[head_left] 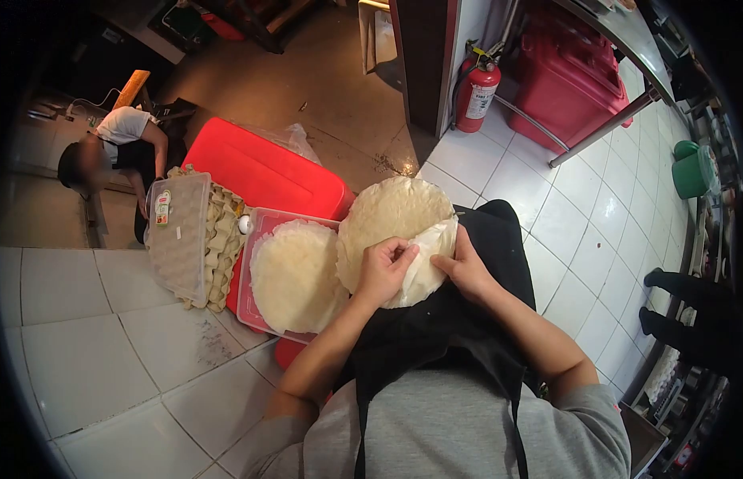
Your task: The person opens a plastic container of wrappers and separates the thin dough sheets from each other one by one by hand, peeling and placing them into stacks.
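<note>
Stack of thin round sheets [379,211] sits on the person's lap, on the black apron [503,263], straight ahead, w/ most of it beyond the fingers. It's round, so no long axis; what counts is the loose flap [423,279] at its near right side, slanting from near edge up to right edge, btwn the hands.

Left hand [384,270] comes in over the stack, thumb & fingertips pinched on the flap's inner part. Right hand [470,271] is at the right edge, thumb on the flap, fingers bent & partly hidden; looks like a light pinch, no real gap. Right's nearer the rim, left nearer the middle.

Stack's left edge comes right up by a clear box [245,291] holding a 2nd stack [296,275]; can't tell if they touch. Left forearm passes v. near that box, so it's tight that side. Red box [268,172] behind, egg trays [220,247] further left. White tile floor [575,239] runs off right, prob. the roomier side.
</note>
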### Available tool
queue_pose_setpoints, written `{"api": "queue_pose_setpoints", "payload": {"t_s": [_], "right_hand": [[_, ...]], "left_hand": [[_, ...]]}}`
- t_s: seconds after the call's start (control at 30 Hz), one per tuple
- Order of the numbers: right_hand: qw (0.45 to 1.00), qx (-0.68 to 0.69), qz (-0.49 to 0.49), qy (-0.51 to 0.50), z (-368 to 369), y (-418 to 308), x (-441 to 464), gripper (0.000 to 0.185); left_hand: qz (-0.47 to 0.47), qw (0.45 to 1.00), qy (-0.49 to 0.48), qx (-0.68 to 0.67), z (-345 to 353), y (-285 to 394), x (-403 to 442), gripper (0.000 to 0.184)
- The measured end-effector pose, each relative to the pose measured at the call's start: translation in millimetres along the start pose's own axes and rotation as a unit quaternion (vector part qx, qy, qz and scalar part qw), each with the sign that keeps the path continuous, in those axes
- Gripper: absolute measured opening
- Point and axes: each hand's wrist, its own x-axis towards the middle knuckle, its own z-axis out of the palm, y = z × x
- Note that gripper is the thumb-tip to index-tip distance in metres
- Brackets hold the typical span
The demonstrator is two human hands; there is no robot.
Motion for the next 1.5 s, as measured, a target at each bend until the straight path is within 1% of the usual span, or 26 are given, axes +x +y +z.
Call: {"api": "queue_pose_setpoints", "payload": {"t_s": [0.03,0.13,0.23,0.27,0.33,0.37,0.43,0.47,0.5,0.57,0.6,0.7,0.77,0.9,0.97,1.0,1.1,1.17,1.27,1.33,1.43,1.47,1.5], "right_hand": [[1.0,-0.006,-0.004,0.001,-0.1,-0.3,-0.1,0.065],[1.0,-0.021,-0.017,0.005,0.4,2.2,0.4,0.067],[1.0,-0.028,-0.015,0.001,0.9,-0.2,-0.3,0.069],[0.999,-0.03,-0.011,-0.002,1.0,-1.9,-0.3,0.07],[0.999,-0.033,-0.015,-0.006,-3.5,5.9,5.8,0.064],[0.999,-0.035,-0.017,-0.008,-6.9,9.0,8.3,0.061],[0.998,0.028,0.063,-0.008,-9.9,-6.9,11.0,0.055],[0.993,0.058,0.102,-0.009,-11.0,-13.9,13.3,0.051],[0.997,0.019,0.079,-0.013,-11.6,-15.5,16.0,0.049],[0.997,-0.06,0.033,-0.02,-13.3,-15.3,21.7,0.044],[0.996,-0.085,0.026,-0.022,-15.3,-13.5,23.2,0.044],[0.989,-0.149,0.005,-0.026,-19.4,-9.8,21.6,0.045],[0.984,-0.176,-0.01,-0.026,-17.4,-10.6,18.0,0.047],[0.994,-0.1,-0.036,-0.032,-8.2,-12.1,0.5,0.053],[0.996,-0.055,-0.048,-0.042,-7.5,-11.6,-11.8,0.055],[0.997,-0.062,-0.036,-0.042,-9.1,-8.7,-16.4,0.054],[0.996,-0.08,-0.003,-0.033,-13.7,-6.6,-25.1,0.054],[0.996,-0.088,0.022,-0.021,-12.6,-11.3,-32.1,0.054],[0.996,-0.078,0.005,-0.042,-16.4,-2.5,-31.6,0.055],[0.994,-0.089,0.032,-0.047,-18.6,-5.2,-29.5,0.055],[0.993,-0.087,0.059,-0.045,-19.8,-11.1,-25.2,0.061],[0.993,-0.085,0.065,-0.042,-20.9,-14.0,-23.0,0.063],[0.993,-0.112,0.036,-0.003,-22.1,-10.8,-17.7,0.064]], "left_hand": [[-0.002,0.999,0.017,-0.032,-0.1,-3.1,0.6,0.015],[-0.01,0.997,0.024,-0.067,-8.1,-5.1,1.6,0.014],[0.0,0.999,0.028,-0.041,-15.3,2.7,2.8,0.013],[-0.002,1.0,0.012,-0.026,-18.2,1.2,4.3,0.013],[-0.003,1.0,-0.018,0.004,-22.9,-0.1,9.4,0.012],[-0.003,0.998,-0.044,0.051,-23.4,-0.3,13.2,0.013],[-0.004,0.985,-0.094,0.148,-19.0,21.9,21.4,0.017],[-0.047,0.976,-0.13,0.166,-13.2,39.5,22.4,0.028],[-0.004,0.963,-0.129,0.235,-7.2,48.2,25.2,0.03],[0.081,0.918,-0.122,0.367,3.2,57.0,30.1,0.035],[0.082,0.925,-0.117,0.353,5.1,55.5,32.9,0.033],[0.065,0.905,-0.167,0.386,3.5,57.0,39.4,0.025],[0.081,0.914,-0.15,0.368,2.5,57.7,36.9,0.023],[0.138,0.917,-0.131,0.352,-2.9,76.0,21.9,0.02],[0.141,0.929,-0.133,0.316,-6.7,80.1,17.5,0.018],[0.143,0.934,-0.135,0.297,-8.0,80.6,16.5,0.017],[0.131,0.933,-0.158,0.297,-8.5,76.6,17.3,0.013],[0.105,0.942,-0.158,0.278,-10.4,73.7,17.8,0.011],[0.086,0.951,-0.137,0.263,-18.2,78.4,19.4,0.01],[0.073,0.957,-0.124,0.253,-22.7,80.3,22.7,0.012],[0.127,0.924,-0.146,0.329,-21.4,85.3,28.4,0.012],[0.133,0.921,-0.167,0.327,-17.0,83.6,30.4,0.013],[0.14,0.916,-0.188,0.325,-10.2,80.2,32.5,0.013]]}}
